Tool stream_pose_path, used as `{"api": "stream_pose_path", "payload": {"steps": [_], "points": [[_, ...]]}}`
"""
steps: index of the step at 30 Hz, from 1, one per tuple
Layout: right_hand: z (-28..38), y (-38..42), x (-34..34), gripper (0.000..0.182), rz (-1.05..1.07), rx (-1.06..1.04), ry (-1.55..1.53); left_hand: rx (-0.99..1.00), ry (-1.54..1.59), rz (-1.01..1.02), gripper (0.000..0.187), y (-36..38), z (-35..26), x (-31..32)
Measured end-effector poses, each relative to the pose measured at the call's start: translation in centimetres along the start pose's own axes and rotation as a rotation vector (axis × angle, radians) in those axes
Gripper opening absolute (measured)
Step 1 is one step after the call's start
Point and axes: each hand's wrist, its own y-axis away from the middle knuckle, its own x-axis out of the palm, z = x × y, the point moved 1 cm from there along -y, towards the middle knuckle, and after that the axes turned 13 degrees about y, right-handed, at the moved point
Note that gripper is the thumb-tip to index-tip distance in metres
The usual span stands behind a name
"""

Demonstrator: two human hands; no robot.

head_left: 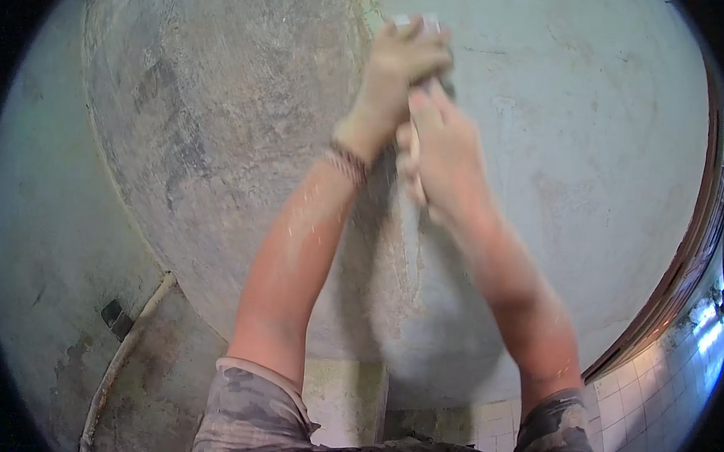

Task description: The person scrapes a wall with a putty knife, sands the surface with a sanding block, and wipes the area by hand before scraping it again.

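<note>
Both my hands are raised against the wall on one scraper (pixel 416 143). My right hand (pixel 450 157) wraps round its narrow, light-coloured handle. Higher up, my left hand (pixel 397 74), pale with dust or a thin glove, is closed over the tool's upper end and presses toward the wall. Pale edges show just past the left fingertips, but most of the blade is hidden and blurred. The tool lies along the border between bare grey wall (pixel 238 107) on the left and pale green paint (pixel 575 154) on the right. Light flecks show over my left forearm.
A thin pipe (pixel 122 353) runs down the left wall, beside a small dark box (pixel 116 319). At the right is a brown wooden frame (pixel 683 264). White tiles (pixel 633 399) cover the lower right. A pale ledge (pixel 342 395) stands below my arms.
</note>
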Motion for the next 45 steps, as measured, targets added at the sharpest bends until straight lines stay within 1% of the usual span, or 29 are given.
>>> {"api": "stream_pose_path", "payload": {"steps": [2, 4, 6, 8, 9, 10, 11, 12, 14, 15, 17, 18, 20, 21, 23, 25, 27, 28, 29, 30, 32, 34, 36, 38, 39, 40, 41, 43, 45], "points": [[-4.7, 4.3, -1.1, 0.041, -0.02, 0.174, -0.109, -0.142, -0.062, 0.122, 0.014, 5.1, -4.9, 2.1], [-11.0, 9.3, -2.7, 0.049, -0.046, 0.257, -0.096, -0.265, -0.063, 0.199, 0.016, 11.3, -10.8, 4.4], [-18.3, 15.2, -4.4, 0.055, -0.013, 0.283, -0.131, -0.406, 0.017, 0.278, 0.023, 19.1, -16.5, 7.3], [-22.6, 21.2, -5.8, 0.052, -0.028, 0.42, -0.009, -0.529, 0.119, 0.467, 0.029, 26.2, -22.3, 9.8], [-24.7, 23.7, -6.6, 0.052, -0.035, 0.454, -0.008, -0.555, 0.141, 0.472, 0.029, 29.3, -25.5, 11.1], [-26.8, 26.0, -7.3, 0.051, -0.039, 0.556, 0.037, -0.632, 0.176, 0.467, 0.031, 32.1, -28.5, 12.2], [-28.1, 28.0, -7.5, 0.05, -0.043, 0.662, 0.079, -0.711, 0.214, 0.464, 0.032, 33.3, -30.9, 12.6], [-29.2, 29.7, -7.7, 0.05, -0.05, 0.7, 0.084, -0.741, 0.24, 0.468, 0.032, 34.4, -32.9, 12.9], [-29.9, 31.9, -7.9, 0.05, -0.075, 0.71, 0.078, -0.776, 0.257, 0.575, 0.041, 35.2, -35.4, 12.7], [-30.0, 32.3, -8.1, 0.05, -0.082, 0.74, 0.083, -0.761, 0.26, 0.6, 0.044, 35.4, -35.6, 12.8], [-29.4, 31.2, -8.3, 0.05, -0.016, 0.668, 0.019, -0.773, 0.249, 0.585, 0.045, 33.7, -34.2, 12.1], [-29.1, 30.6, -8.4, 0.05, -0.013, 0.706, 0.023, -0.763, 0.214, 0.571, 0.045, 33.2, -33.7, 11.8], [-28.9, 28.9, -8.4, 0.05, 0.083, 0.611, -0.062, -0.774, 0.174, 0.531, 0.045, 33.8, -32.5, 12.1], [-29.3, 29.4, -8.1, 0.05, 0.076, 0.638, -0.069, -0.756, 0.123, 0.495, 0.045, 34.1, -32.6, 11.8], [-30.5, 28.8, -7.8, 0.05, 0.072, 0.653, -0.209, -0.741, 0.115, 0.528, 0.044, 34.8, -31.9, 11.5], [-30.6, 28.5, -7.3, 0.05, 0.061, 0.668, -0.168, -0.744, 0.099, 0.562, 0.044, 34.9, -31.4, 11.1], [-30.4, 27.0, -6.5, 0.05, 0.054, 0.67, -0.127, -0.684, 0.12, 0.522, 0.04, 33.6, -29.1, 10.9], [-30.4, 25.8, -6.1, 0.05, 0.027, 0.603, -0.145, -0.695, 0.121, 0.527, 0.04, 32.9, -28.1, 10.6], [-30.4, 24.6, -5.7, 0.051, -0.002, 0.532, -0.163, -0.663, 0.085, 0.481, 0.037, 32.2, -27.0, 10.3], [-30.1, 23.5, -5.3, 0.051, 0.001, 0.536, -0.167, -0.628, 0.049, 0.434, 0.035, 31.6, -26.0, 10.1], [-29.5, 21.9, -4.8, 0.05, 0.012, 0.391, -0.176, -0.586, -0.008, 0.429, 0.032, 30.8, -24.4, 9.8], [-30.0, 22.4, -4.9, 0.051, 0.025, 0.44, -0.18, -0.552, -0.066, 0.425, 0.031, 31.0, -24.5, 9.6], [-30.3, 23.5, -4.9, 0.051, 0.044, 0.474, -0.184, -0.606, 0.077, 0.509, 0.034, 31.5, -25.5, 9.3], [-30.5, 25.3, -4.9, 0.051, -0.029, 0.615, -0.271, -0.612, 0.04, 0.509, 0.036, 33.1, -27.3, 10.1], [-30.5, 25.2, -5.0, 0.051, -0.031, 0.615, -0.272, -0.621, 0.017, 0.511, 0.037, 34.0, -28.0, 10.5], [-29.8, 24.5, -5.1, 0.051, -0.005, 0.562, -0.223, -0.619, 0.024, 0.514, 0.037, 33.1, -27.1, 10.3], [-29.2, 23.8, -5.1, 0.051, 0.02, 0.512, -0.175, -0.608, 0.063, 0.465, 0.034, 31.2, -25.3, 9.8], [-27.5, 22.7, -4.7, 0.051, 0.004, 0.537, -0.208, -0.617, 0.112, 0.428, 0.032, 30.0, -24.8, 9.2], [-27.0, 22.5, -4.5, 0.052, 0.004, 0.53, -0.234, -0.614, 0.118, 0.34, 0.028, 29.5, -24.5, 9.2]]}}
